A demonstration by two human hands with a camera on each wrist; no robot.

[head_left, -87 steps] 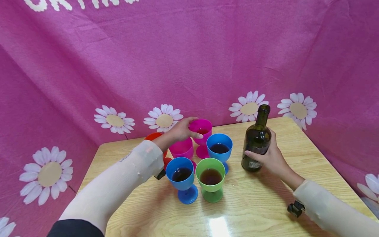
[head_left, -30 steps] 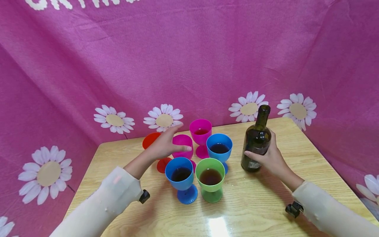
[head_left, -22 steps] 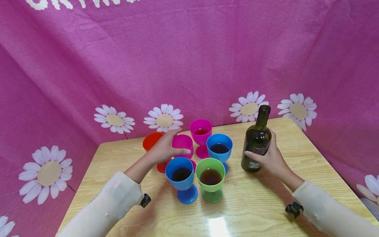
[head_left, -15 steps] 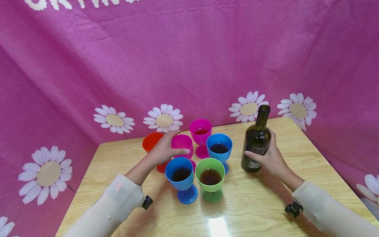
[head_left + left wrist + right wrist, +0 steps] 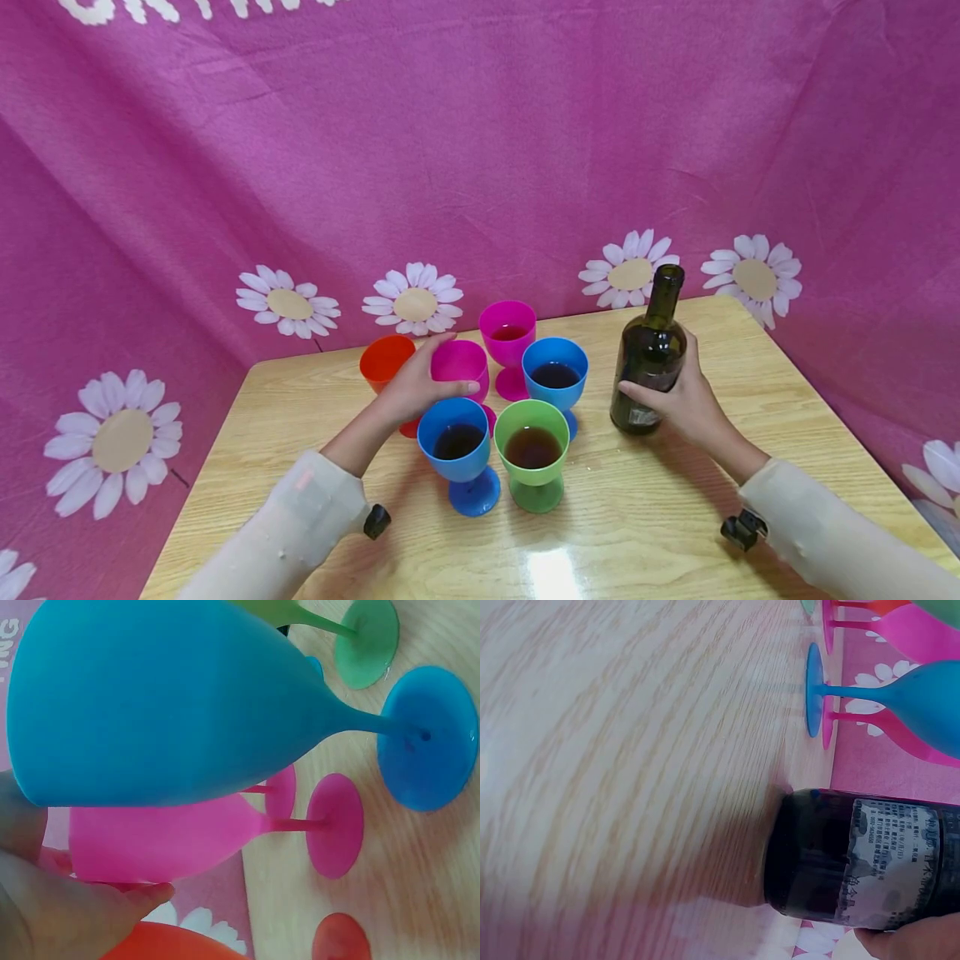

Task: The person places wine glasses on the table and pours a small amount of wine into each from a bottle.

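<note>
- Looks to me like the step in hand is getting hold of the front hot-pink plastic stemmed goblet (image 5: 468,367), with a pour on the cards, since I can't see any drink in it
- Clock directions from that goblet, 12 being away from the person: orange-red plastic goblet (image 5: 384,358) at 9, no drink visible in it either, rear hot-pink plastic goblet (image 5: 510,354) at 2, rear bright-blue plastic goblet (image 5: 558,398) at 3, lime-green plastic goblet (image 5: 534,477) between 4 and 5, front bright-blue plastic goblet (image 5: 459,471) at 6
- Those last four all have dark liquid (image 5: 532,447) in them
- Left hand (image 5: 412,387) is about a bowl's width open, thumb on the near side and fingers round the far side of the front pink bowl; its foot sits on the pale wood-grain table (image 5: 637,517)
- Right hand (image 5: 690,408) is wrapped round the dark green glass wine bottle (image 5: 649,354), standing upright over at 3 o'clock, well apart, neck uncorked as far as I can tell
- IMO the next move calls for a snug left grip and a clean path past the blue and green rims, they're packed tight
</note>
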